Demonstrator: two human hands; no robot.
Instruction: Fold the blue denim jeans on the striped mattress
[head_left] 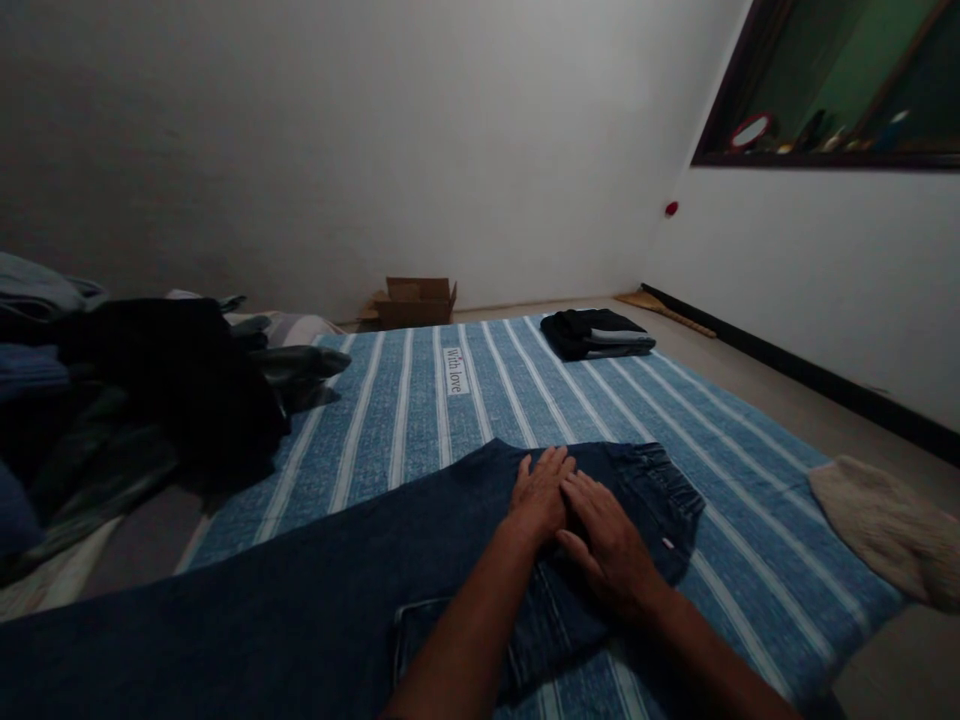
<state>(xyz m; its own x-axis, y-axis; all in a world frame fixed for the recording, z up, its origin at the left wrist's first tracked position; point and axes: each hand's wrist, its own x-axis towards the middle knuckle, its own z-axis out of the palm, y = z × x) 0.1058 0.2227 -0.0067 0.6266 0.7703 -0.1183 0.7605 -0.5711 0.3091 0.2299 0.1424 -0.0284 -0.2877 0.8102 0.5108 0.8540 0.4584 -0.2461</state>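
Note:
A pair of dark blue jeans [322,570] lies stretched across the bed, its gathered elastic waistband [664,470] to the right and its legs running off to the left. My left hand [541,490] rests flat on the upper part of the jeans, fingers extended. Right beside it, my right hand [607,535] lies palm down on the same cloth, its fingertips close to the left hand. Neither hand grips the fabric. A side pocket with pale stitching shows partly behind my left forearm.
The bed cover [367,440] is blue with white stripes. Heaped dark clothes [172,390] lie on the left. A folded black garment [596,333] sits at the far edge. A cardboard box [415,302] stands by the wall; a beige fluffy item [889,525] lies at the right edge.

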